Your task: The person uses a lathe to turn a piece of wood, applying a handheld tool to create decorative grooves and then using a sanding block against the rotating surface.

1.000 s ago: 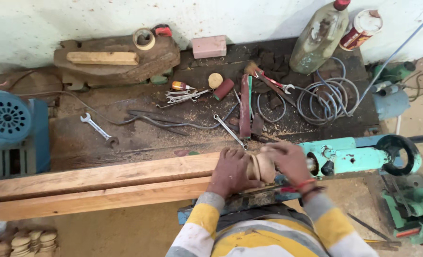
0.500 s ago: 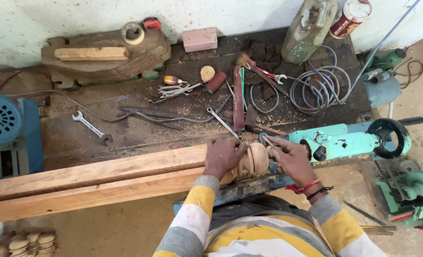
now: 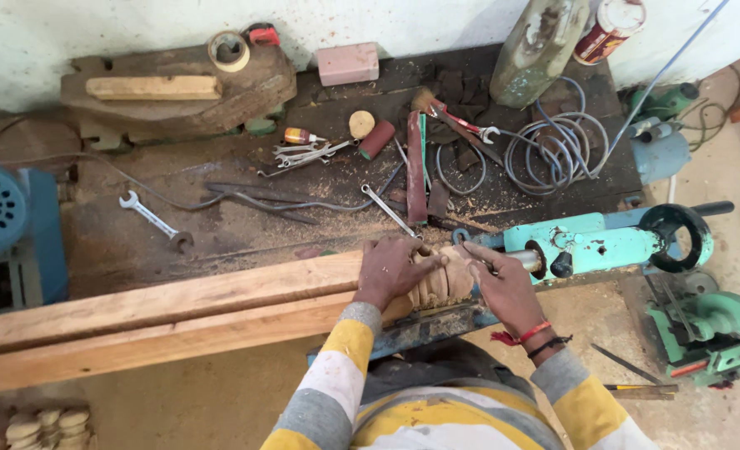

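Observation:
A pale turned wooden piece with ridges sits on the lathe, next to the turquoise tailstock. My left hand grips its left end, fingers wrapped over the top. From the right, my right hand holds its other end, close to the tailstock's metal point. Both sleeves are striped yellow, grey and white. A red thread and a dark band circle my right wrist.
Long wooden planks lie along the bench front. Behind them are spanners, a coil of wire, a red-handled tool, a pink brick, a tape roll, a bottle. A blue motor stands left, a green machine right.
My view has shifted slightly. My hands have parted from covering the wooden piece to holding its two ends, so its ridges now show.

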